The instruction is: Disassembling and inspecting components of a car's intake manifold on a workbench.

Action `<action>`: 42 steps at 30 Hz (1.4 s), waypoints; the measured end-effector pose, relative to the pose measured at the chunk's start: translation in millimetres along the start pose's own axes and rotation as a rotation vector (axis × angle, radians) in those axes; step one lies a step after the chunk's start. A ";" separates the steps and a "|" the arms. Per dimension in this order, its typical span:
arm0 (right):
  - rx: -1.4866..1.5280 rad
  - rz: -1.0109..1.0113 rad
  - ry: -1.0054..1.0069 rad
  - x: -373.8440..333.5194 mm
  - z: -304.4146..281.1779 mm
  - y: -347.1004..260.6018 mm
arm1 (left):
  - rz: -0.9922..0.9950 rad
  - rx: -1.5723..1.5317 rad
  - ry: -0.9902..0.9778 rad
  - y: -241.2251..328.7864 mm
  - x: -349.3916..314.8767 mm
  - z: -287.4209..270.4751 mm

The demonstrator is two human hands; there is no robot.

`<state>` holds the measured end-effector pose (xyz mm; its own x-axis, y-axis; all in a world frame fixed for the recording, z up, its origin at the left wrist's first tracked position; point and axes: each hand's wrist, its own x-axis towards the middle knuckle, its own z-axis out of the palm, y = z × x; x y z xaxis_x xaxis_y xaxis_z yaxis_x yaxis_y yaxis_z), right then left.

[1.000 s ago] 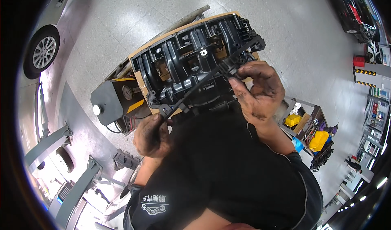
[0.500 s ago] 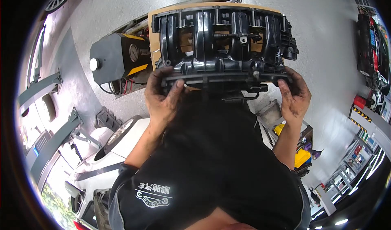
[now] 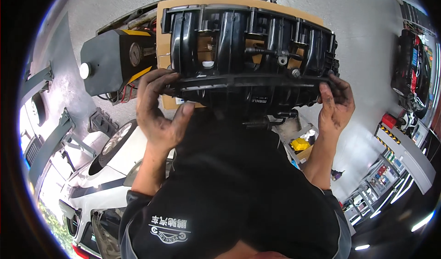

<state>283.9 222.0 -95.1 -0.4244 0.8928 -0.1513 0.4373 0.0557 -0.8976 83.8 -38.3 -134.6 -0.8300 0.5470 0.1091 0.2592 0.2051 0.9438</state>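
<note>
A large black plastic intake manifold (image 3: 248, 52) with several curved runners is held up in front of me, over a brown cardboard sheet (image 3: 164, 47). My left hand (image 3: 158, 109) grips the manifold's near left edge, fingers curled over the flange. At the near right corner, my right hand (image 3: 336, 104) holds the same flange. Both hands are smeared with dark grease. My black shirt hides what lies under the part.
A black and yellow machine with a round gauge (image 3: 115, 59) stands at the left. A white car (image 3: 98, 176) is at lower left by grey lift arms (image 3: 50, 135). A cart with yellow items (image 3: 301, 145) sits right of me. A dark car (image 3: 409, 70) is parked far right.
A second ago my hands handled a black cable at the manifold's near side. Since then both hands have taken the manifold by its ends, and it now fills more of the view.
</note>
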 end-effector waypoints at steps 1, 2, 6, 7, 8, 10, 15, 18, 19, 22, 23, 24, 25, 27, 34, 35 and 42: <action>0.016 -0.014 -0.015 -2.0 -4.3 5.8 | 0.115 0.084 -0.012 4.8 10.5 -3.2; 0.033 -0.027 -0.027 -3.5 -8.4 10.7 | 0.114 0.072 -0.115 12.8 24.1 -4.5; 0.088 -0.041 -0.011 -13.6 -12.9 24.5 | 0.255 0.164 -0.592 46.2 94.1 29.6; 0.088 -0.034 -0.001 -15.3 -12.2 23.7 | 0.360 0.264 -0.666 48.2 108.4 47.7; 0.097 -0.031 -0.006 -15.8 -10.0 21.1 | 0.452 0.304 -0.700 46.2 116.3 62.9; 0.101 -0.023 -0.014 -16.8 -11.9 22.2 | 0.518 0.400 -0.794 39.5 119.5 86.7; 0.210 -0.040 -0.005 -13.0 -5.4 23.6 | 0.594 0.349 -0.858 25.9 116.6 104.1; 0.195 -0.040 -0.002 -10.7 -3.7 19.8 | 0.654 0.172 -0.760 17.2 118.2 109.1; 0.170 -0.058 -0.002 -9.7 -3.1 18.5 | 0.660 0.136 -0.761 15.2 119.5 109.8; 0.095 -0.072 0.000 -8.1 -0.2 13.8 | 0.663 0.083 -0.759 5.5 121.2 109.3; 0.070 -0.080 0.017 -7.4 1.3 11.9 | 0.676 0.068 -0.765 2.9 121.1 108.5; 0.077 -0.071 0.033 -8.0 0.8 13.1 | 0.663 0.062 -0.751 1.5 120.3 108.5; 0.064 -0.072 0.018 -8.5 0.4 11.0 | 0.677 0.044 -0.745 1.5 120.6 108.8; -0.092 -0.071 0.043 -9.6 -0.5 6.1 | 0.681 0.016 -0.724 0.7 121.7 108.8; -0.159 -0.095 0.085 -9.4 2.0 -5.2 | 0.631 -0.068 -0.808 -0.3 125.9 109.1; -0.167 -0.097 0.081 -9.9 2.1 -6.6 | 0.643 -0.087 -0.816 0.5 127.9 108.9; -0.240 -0.051 0.115 -9.4 3.4 -8.0 | 0.551 -0.101 -0.975 5.5 137.8 103.8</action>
<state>281.7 211.7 -87.9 -0.3635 0.9303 -0.0479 0.5993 0.1942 -0.7766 22.1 122.5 -146.8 0.1381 0.9528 0.2704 0.3938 -0.3034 0.8677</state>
